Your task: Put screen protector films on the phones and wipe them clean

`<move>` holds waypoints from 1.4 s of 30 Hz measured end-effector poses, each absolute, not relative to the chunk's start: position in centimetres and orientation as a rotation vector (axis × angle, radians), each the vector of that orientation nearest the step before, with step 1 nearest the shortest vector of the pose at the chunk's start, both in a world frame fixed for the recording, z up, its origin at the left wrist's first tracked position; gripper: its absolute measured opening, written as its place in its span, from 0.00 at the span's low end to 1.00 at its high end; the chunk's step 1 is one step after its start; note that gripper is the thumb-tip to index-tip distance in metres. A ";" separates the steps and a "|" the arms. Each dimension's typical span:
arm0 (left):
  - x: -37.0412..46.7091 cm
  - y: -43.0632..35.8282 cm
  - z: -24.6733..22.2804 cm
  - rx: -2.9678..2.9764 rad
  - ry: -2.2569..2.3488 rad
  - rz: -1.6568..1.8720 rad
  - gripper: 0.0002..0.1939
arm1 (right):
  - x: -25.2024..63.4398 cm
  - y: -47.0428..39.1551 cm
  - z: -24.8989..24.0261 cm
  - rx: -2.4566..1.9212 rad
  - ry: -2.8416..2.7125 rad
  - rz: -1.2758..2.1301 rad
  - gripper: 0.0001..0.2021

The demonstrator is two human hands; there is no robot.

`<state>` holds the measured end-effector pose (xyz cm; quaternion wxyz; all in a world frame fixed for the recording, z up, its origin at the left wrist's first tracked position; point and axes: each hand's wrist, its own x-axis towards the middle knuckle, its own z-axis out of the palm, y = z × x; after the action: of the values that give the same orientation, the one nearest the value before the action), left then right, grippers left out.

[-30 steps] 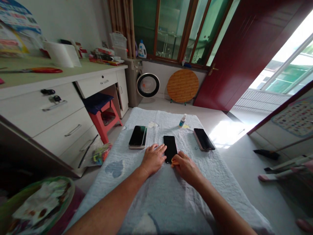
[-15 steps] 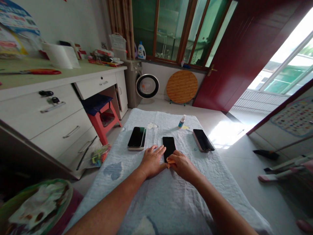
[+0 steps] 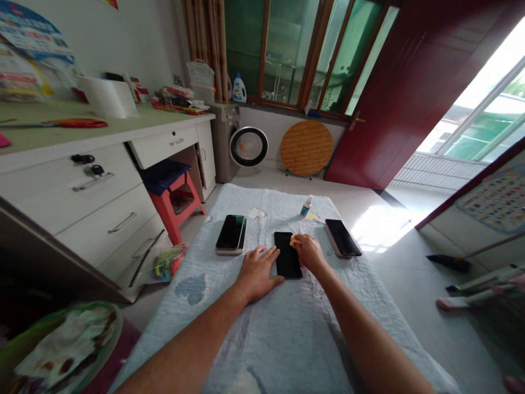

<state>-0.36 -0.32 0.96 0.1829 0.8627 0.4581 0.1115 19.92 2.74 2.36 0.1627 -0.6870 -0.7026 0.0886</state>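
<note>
A black smartphone (image 3: 287, 262) lies flat, screen up, in the middle of the cloth-covered table (image 3: 262, 323). My left hand (image 3: 259, 273) rests with its fingers stretched out, the fingertips touching the phone's left edge. Pinched in my right hand (image 3: 309, 251) is a small orange cloth (image 3: 293, 241), held against the upper right part of the screen. To the left sits a stack of phones (image 3: 231, 232); to the right, more phones (image 3: 343, 237) lie stacked. Behind the middle phone stands a small spray bottle (image 3: 305, 206) with a blue label.
A bin (image 3: 118, 328) with rubbish stands at the lower left. Beside the table are a desk with drawers (image 3: 98, 191), a red stool (image 3: 174, 202) and a plastic bag (image 3: 164, 262). A washing machine (image 3: 225, 142) with its door open stands at the back.
My right hand has slid the orange cloth from the phone's lower edge up to its upper right side. My left hand stays by the phone's left edge.
</note>
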 end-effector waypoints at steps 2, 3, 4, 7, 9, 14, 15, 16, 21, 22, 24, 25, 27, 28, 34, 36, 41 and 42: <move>-0.4 -0.3 0.8 2.436 1.295 0.320 0.38 | 19.8 1.9 2.4 -1.943 -2.020 0.267 0.12; -0.4 -0.4 0.7 2.437 1.296 0.322 0.38 | 19.8 1.4 2.5 -1.934 -2.030 0.278 0.11; -0.4 -0.4 0.7 2.440 1.296 0.324 0.38 | 19.7 0.7 2.6 -1.927 -2.040 0.291 0.11; -0.4 -0.4 0.5 2.447 1.300 0.330 0.38 | 19.5 -1.4 3.1 -1.932 -2.054 0.339 0.10; -0.3 -0.5 0.5 2.449 1.306 0.332 0.38 | 19.4 -2.9 3.4 -1.943 -2.059 0.361 0.10; -0.1 -0.5 0.5 2.453 1.320 0.341 0.37 | 19.3 -5.8 3.7 -1.896 -2.096 0.392 0.09; -0.1 -0.5 0.5 2.455 1.324 0.346 0.37 | 19.3 -6.2 3.7 -1.874 -2.109 0.406 0.09; -0.1 -0.6 0.6 2.458 1.326 0.353 0.37 | 19.3 -6.4 3.7 -1.851 -2.122 0.424 0.09; 0.0 -0.6 0.5 2.467 1.338 0.393 0.36 | 19.4 -5.3 3.6 -1.752 -2.211 0.487 0.08; 0.0 -0.6 0.5 2.466 1.340 0.396 0.36 | 19.4 -4.6 3.5 -1.748 -2.223 0.478 0.08; 0.0 -0.5 0.4 2.466 1.342 0.399 0.36 | 19.5 -3.1 3.3 -1.757 -2.225 0.445 0.09; 0.0 -0.5 0.3 2.465 1.342 0.403 0.37 | 19.6 -2.3 3.2 -1.770 -2.214 0.425 0.09; 0.0 -0.5 0.3 2.464 1.340 0.418 0.37 | 19.8 -0.6 2.8 -1.797 -2.183 0.391 0.09; 0.0 -0.5 0.2 2.462 1.338 0.427 0.37 | 19.8 0.3 2.7 -1.803 -2.173 0.372 0.10; 0.1 -0.4 0.1 2.443 1.363 0.484 0.40 | 19.3 4.9 2.2 -1.858 -2.190 0.257 0.12; 0.1 -0.4 -0.2 2.431 1.389 0.520 0.43 | 18.6 5.9 2.3 -1.801 -2.239 0.252 0.13; 0.3 -0.4 -1.0 2.415 1.424 0.661 0.56 | 16.8 6.7 3.0 -1.692 -2.405 0.230 0.15; 0.3 -0.4 -1.2 2.412 1.431 0.696 0.58 | 16.5 6.6 3.2 -1.694 -2.430 0.221 0.15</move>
<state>0.32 -0.35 -1.22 0.1254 0.8281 0.4913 0.2389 16.53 6.55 3.16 0.0853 -0.5682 -0.8151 0.0742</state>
